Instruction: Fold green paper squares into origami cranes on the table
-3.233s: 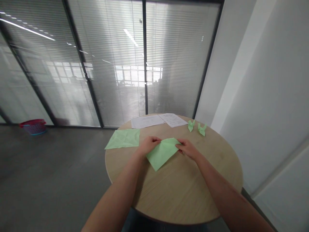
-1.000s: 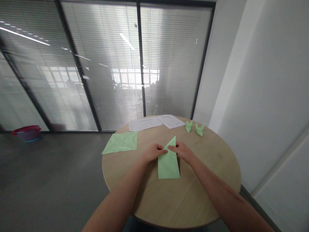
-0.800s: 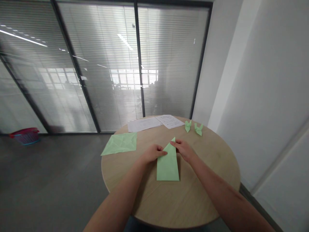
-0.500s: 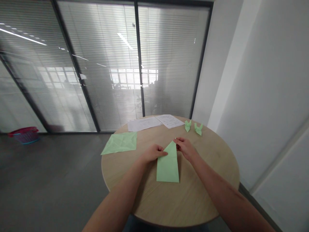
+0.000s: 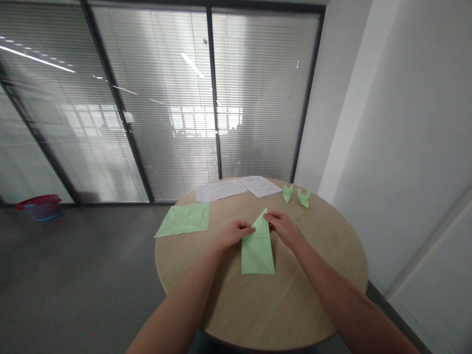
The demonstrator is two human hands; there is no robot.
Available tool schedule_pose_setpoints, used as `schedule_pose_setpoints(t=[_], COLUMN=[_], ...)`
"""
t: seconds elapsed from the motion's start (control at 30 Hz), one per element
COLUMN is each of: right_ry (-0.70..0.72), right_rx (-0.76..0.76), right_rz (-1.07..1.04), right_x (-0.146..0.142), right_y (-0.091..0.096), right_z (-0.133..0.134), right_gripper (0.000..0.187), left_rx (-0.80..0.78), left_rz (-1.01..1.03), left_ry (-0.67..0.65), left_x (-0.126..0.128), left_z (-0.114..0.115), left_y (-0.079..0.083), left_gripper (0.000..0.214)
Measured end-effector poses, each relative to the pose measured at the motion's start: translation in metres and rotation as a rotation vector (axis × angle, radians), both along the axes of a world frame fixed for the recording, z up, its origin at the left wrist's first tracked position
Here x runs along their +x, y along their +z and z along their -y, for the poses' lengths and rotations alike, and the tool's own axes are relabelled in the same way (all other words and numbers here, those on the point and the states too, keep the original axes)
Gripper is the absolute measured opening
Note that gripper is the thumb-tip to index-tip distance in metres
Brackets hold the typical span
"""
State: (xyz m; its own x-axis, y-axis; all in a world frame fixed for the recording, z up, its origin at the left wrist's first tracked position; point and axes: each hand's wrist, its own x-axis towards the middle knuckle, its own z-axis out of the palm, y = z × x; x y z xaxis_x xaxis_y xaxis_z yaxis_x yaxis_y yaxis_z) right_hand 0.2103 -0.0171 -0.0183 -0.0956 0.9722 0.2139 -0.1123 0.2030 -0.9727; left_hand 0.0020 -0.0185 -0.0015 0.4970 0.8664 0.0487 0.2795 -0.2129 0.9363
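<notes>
A folded sheet of light green paper (image 5: 258, 255) is held over the middle of the round table, its lower edge straight and its top slanting up to a point at the right. My left hand (image 5: 235, 233) pinches its left side, with the thumb lying on the front face. At the upper right, near the point, my right hand (image 5: 282, 225) grips the edge between thumb and fingers. The fingertips behind the paper are hidden. A faint crease crosses the paper below my thumbs.
Flat on the wooden table (image 5: 317, 275) at the left lies a creased green sheet (image 5: 186, 218). Printed white papers (image 5: 260, 186) lie at the back. Two small folded green paper figures (image 5: 287, 193) stand at the back right. A red and blue basket (image 5: 41, 207) is on the floor.
The green paper's lower edge has risen slightly. More of the pointed top now shows above my right hand, and my left thumb has moved slightly up along the paper.
</notes>
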Motion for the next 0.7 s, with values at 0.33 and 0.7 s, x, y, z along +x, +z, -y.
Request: schedule_pose_setpoints(t=[0.33, 0.7], right_ry=[-0.120, -0.196], right_rx=[0.152, 0.149], right_rz=[0.140, 0.059], right_x=[-0.009, -0.012], right_y=[0.011, 0.009], right_z=[0.008, 0.008], right_gripper=[0.032, 0.029], left_rx=[0.033, 0.077], left_rz=[0.019, 0.021], left_ry=[0.034, 0.018], left_x=[0.006, 0.011], left_z=[0.003, 0.010], left_y=[0.005, 0.010], left_gripper=[0.045, 0.044])
